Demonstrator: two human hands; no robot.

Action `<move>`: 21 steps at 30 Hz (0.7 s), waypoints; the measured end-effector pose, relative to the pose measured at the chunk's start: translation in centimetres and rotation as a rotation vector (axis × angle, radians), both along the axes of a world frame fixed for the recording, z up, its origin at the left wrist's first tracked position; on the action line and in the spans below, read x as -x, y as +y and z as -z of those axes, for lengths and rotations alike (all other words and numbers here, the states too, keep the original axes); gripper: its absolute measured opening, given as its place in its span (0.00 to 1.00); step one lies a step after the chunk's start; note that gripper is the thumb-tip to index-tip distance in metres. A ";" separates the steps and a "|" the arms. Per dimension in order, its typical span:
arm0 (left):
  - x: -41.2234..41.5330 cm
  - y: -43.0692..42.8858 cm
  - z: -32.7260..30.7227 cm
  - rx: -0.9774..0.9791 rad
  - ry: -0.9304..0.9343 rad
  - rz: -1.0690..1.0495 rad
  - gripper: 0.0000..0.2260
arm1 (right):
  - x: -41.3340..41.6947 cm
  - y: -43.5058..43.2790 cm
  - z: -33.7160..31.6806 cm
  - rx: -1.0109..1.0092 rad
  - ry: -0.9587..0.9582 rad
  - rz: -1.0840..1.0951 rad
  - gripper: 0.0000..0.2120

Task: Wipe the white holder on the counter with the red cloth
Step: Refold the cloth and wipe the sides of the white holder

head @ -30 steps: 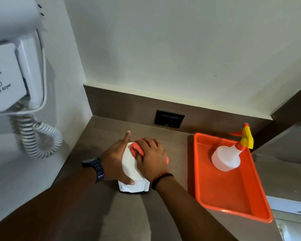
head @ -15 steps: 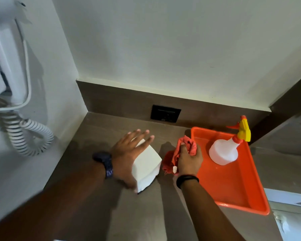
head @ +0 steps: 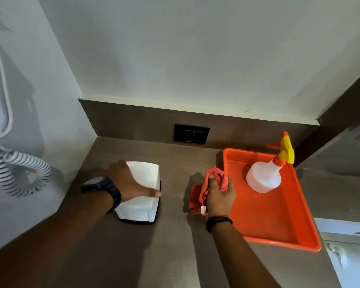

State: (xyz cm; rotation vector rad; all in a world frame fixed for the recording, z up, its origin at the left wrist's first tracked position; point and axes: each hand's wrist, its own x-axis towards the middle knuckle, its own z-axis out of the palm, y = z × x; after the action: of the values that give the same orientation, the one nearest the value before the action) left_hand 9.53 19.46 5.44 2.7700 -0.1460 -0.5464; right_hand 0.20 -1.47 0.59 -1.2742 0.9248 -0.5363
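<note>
1. The white holder [head: 142, 192] stands on the brown surface [head: 175, 246], at about 9 o'clock from the red cloth [head: 202, 191] and apart from it.
2. The left hand [head: 127, 182] lies over the holder's top with fingers spread, thumb along its right edge, steadying it.
3. The right hand [head: 220, 196] is closed around the bunched red cloth, at the left rim of the orange tray [head: 279, 225].
4. A white spray bottle [head: 264, 177] with a yellow trigger stands in the tray, at 3 o'clock from the cloth.
</note>
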 end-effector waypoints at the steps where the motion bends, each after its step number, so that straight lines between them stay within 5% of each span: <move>1: -0.1 0.8 -0.3 -0.091 0.015 0.082 0.70 | 0.2 0.3 0.0 0.000 0.004 -0.013 0.08; 6: -1.7 1.0 -0.8 -0.323 0.091 0.623 0.73 | 0.9 2.3 0.7 -0.035 0.024 -0.118 0.08; 11: -1.5 0.3 0.0 -0.250 -0.035 0.656 0.63 | -0.6 4.6 0.8 -0.061 -0.052 -0.352 0.13; 15: -1.0 -0.1 0.6 -0.229 -0.141 0.678 0.60 | -2.9 7.8 1.0 -0.121 -0.040 -0.479 0.08; 18: -0.7 -0.7 1.5 -0.216 -0.199 0.673 0.60 | -3.3 9.3 1.3 -0.104 0.060 -0.508 0.20; 21: -0.8 -0.7 1.8 -0.195 -0.216 0.645 0.59 | -1.9 10.3 2.4 -0.082 0.086 -0.416 0.08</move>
State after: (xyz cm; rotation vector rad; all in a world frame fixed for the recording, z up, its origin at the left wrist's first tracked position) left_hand 10.32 18.77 3.61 2.9327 -1.1136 -0.4144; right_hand 2.05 8.78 -1.80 -1.3751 0.7163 -0.1171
